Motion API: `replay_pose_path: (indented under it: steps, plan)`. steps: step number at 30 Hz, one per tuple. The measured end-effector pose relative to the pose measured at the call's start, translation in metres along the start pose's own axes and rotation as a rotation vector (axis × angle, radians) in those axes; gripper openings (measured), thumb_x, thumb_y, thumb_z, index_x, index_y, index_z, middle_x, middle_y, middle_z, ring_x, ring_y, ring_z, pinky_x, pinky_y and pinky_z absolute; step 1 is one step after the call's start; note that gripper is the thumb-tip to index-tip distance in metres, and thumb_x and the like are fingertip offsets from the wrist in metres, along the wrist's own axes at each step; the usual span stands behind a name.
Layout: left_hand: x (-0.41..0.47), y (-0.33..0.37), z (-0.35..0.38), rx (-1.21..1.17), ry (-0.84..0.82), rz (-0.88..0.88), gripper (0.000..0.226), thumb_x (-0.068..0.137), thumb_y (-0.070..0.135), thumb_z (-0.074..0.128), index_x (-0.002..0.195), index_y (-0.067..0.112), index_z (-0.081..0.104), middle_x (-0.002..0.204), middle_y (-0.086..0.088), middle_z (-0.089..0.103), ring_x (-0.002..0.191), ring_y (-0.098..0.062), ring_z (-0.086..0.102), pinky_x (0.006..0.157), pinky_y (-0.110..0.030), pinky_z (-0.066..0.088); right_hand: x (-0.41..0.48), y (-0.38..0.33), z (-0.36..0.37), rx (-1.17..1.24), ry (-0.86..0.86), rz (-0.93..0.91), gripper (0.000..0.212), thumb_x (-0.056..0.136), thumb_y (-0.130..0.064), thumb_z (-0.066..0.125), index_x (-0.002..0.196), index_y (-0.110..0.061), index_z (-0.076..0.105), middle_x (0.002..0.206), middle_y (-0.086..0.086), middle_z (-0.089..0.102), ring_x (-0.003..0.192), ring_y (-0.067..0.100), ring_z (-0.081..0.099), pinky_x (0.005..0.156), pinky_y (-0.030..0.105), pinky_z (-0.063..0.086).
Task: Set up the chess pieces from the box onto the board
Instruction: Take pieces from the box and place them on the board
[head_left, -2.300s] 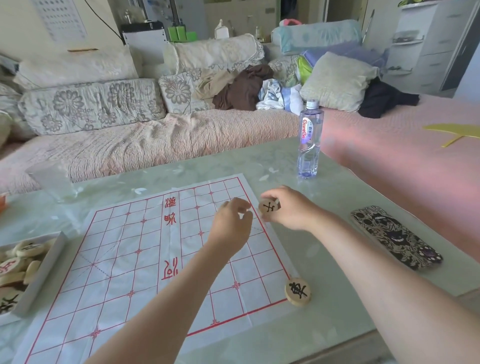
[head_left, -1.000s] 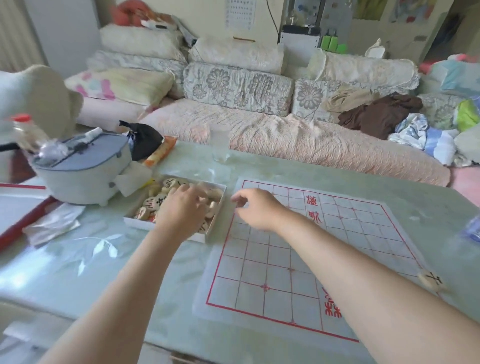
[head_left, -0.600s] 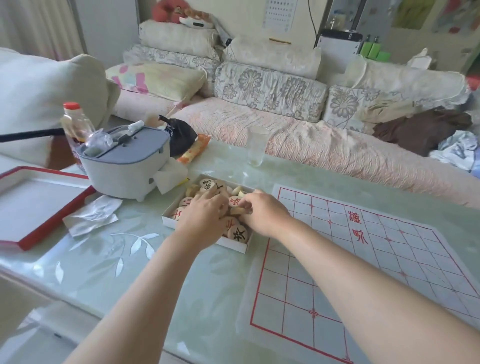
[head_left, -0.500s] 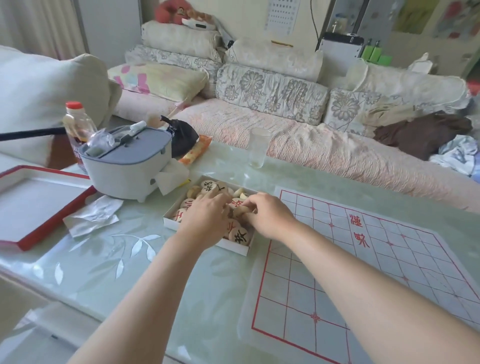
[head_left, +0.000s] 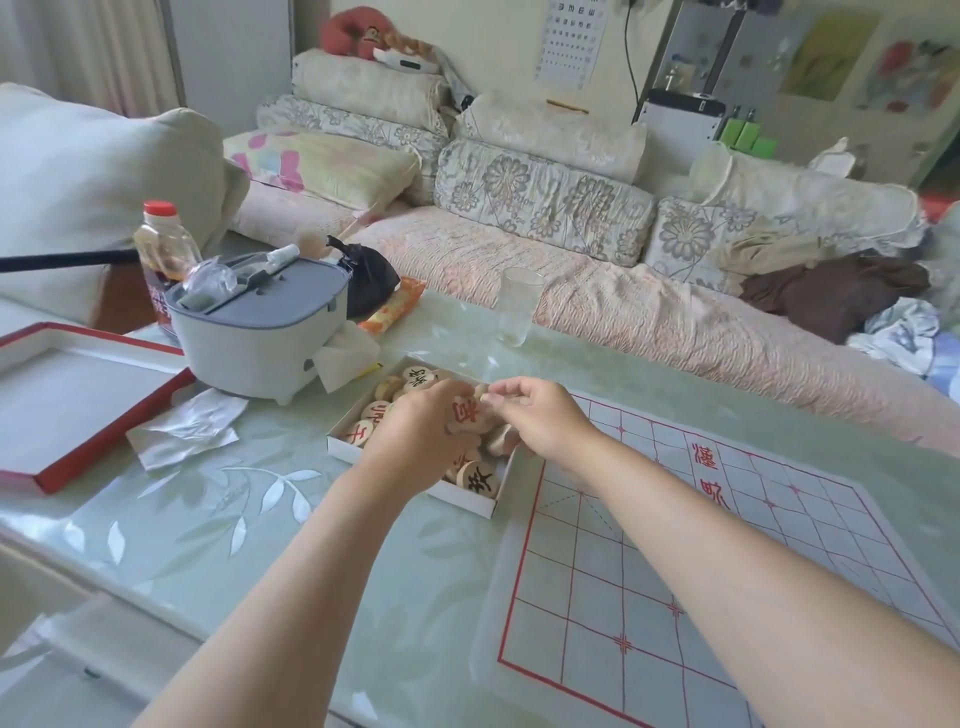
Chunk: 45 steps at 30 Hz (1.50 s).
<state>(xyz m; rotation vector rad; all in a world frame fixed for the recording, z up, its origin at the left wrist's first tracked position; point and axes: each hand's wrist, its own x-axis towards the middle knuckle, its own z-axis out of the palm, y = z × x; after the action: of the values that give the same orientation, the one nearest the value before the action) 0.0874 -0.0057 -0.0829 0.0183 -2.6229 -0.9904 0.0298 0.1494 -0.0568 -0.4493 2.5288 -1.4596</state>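
Observation:
A shallow white box (head_left: 460, 502) of round wooden chess pieces sits on the glass table, just left of the paper board (head_left: 597, 571) with its red grid. Both hands are over the box. My left hand (head_left: 415, 441) has its fingers closed on a red-marked piece (head_left: 464, 415), lifted slightly above the pile. My right hand (head_left: 540, 421) is curled, its thumb and fingertips pinched on the pale edge of another piece beside it. A black-marked piece (head_left: 480, 480) lies in the box's near corner. The part of the board in view holds no pieces.
A grey-lidded white container (head_left: 260, 332) stands left of the box, with a red-capped bottle (head_left: 166, 244) behind it. A red-edged box lid (head_left: 62, 395) and crumpled tissue (head_left: 187, 426) lie further left. An empty glass (head_left: 517, 306) stands behind the box, and a sofa runs along the table's far side.
My view swung left from the board's right side to the box. Both hands moved from the board into the box and dug among the pieces. The left hand now lifts a red-marked piece.

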Motion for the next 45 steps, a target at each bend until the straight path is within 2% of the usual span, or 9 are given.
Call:
replay_pose_path:
  steps: [4,9,14,18,23,29,37,40,45]
  plan:
    - [-0.002,-0.015,-0.004,0.154,-0.002,-0.074,0.05,0.076,0.034,0.073,0.122,0.025,0.054,0.114,0.004,0.052,0.107,-0.02,0.051,0.086,-0.039,0.049,0.013,0.007,-0.002,-0.417,0.02,-0.118,0.016,0.096,-0.019,0.059,0.106,-0.031,0.065,0.103,-0.014,0.064,0.088,0.007,0.063,0.068,0.007,0.04]
    - [-0.002,-0.024,-0.003,0.219,-0.03,-0.097,0.045,0.079,0.034,0.067,0.121,0.028,0.053,0.117,0.004,0.051,0.11,-0.023,0.051,0.084,-0.037,0.049,0.027,0.013,0.01,-0.712,-0.073,-0.157,0.049,0.088,-0.028,0.062,0.135,-0.034,0.055,0.138,-0.006,0.057,0.123,0.019,0.054,0.1,0.035,0.046]
    - [0.0,-0.024,-0.001,0.224,-0.052,-0.056,0.047,0.081,0.026,0.059,0.127,0.027,0.05,0.121,0.004,0.052,0.113,-0.02,0.048,0.087,-0.036,0.048,0.039,0.014,0.018,-0.847,-0.085,-0.186,0.043,0.089,-0.035,0.063,0.131,-0.036,0.055,0.133,-0.006,0.06,0.121,0.02,0.056,0.092,0.032,0.046]
    - [0.0,-0.02,-0.001,0.231,-0.074,-0.05,0.044,0.082,0.031,0.058,0.125,0.027,0.052,0.12,0.003,0.052,0.114,-0.021,0.048,0.089,-0.035,0.046,0.033,0.01,0.005,-0.671,-0.063,-0.179,0.046,0.087,-0.031,0.071,0.131,-0.028,0.055,0.132,-0.003,0.056,0.115,0.018,0.056,0.095,0.032,0.046]
    - [0.0,0.01,0.008,0.181,-0.069,0.031,0.043,0.083,0.032,0.062,0.125,0.023,0.055,0.119,0.001,0.053,0.112,-0.02,0.049,0.084,-0.026,0.036,0.007,0.016,-0.051,-0.648,0.046,-0.14,0.054,0.088,-0.032,0.072,0.137,-0.02,0.054,0.132,0.004,0.052,0.12,0.021,0.052,0.097,0.024,0.035]
    - [-0.013,0.072,0.044,0.09,-0.228,0.159,0.046,0.079,0.032,0.071,0.122,0.022,0.058,0.118,0.004,0.052,0.108,-0.015,0.048,0.086,-0.021,0.036,-0.062,0.052,-0.121,-0.604,0.096,0.025,0.039,0.085,-0.034,0.074,0.121,-0.026,0.063,0.121,-0.003,0.056,0.11,0.016,0.055,0.093,0.028,0.04]
    - [-0.032,0.117,0.089,0.083,-0.429,0.177,0.041,0.077,0.03,0.074,0.115,0.029,0.061,0.111,0.003,0.054,0.093,-0.015,0.052,0.072,-0.023,0.045,-0.151,0.101,-0.142,-0.601,-0.064,0.158,0.046,0.08,-0.042,0.077,0.122,-0.035,0.06,0.114,-0.015,0.052,0.088,0.0,0.051,0.069,0.013,0.034]
    - [-0.034,0.121,0.099,0.068,-0.513,0.131,0.043,0.075,0.025,0.076,0.113,0.036,0.059,0.112,0.002,0.054,0.096,-0.019,0.056,0.078,-0.033,0.055,-0.162,0.111,-0.138,-0.623,-0.084,0.142,0.051,0.08,-0.038,0.078,0.127,-0.034,0.057,0.115,-0.014,0.05,0.101,0.006,0.05,0.071,0.01,0.032]
    - [-0.039,0.12,0.105,0.068,-0.524,0.093,0.049,0.074,0.026,0.078,0.117,0.036,0.057,0.114,0.005,0.056,0.089,-0.016,0.06,0.075,-0.033,0.056,-0.163,0.111,-0.129,-0.589,-0.077,0.102,0.049,0.078,-0.043,0.076,0.123,-0.032,0.06,0.118,-0.012,0.054,0.105,0.009,0.054,0.085,0.023,0.044]
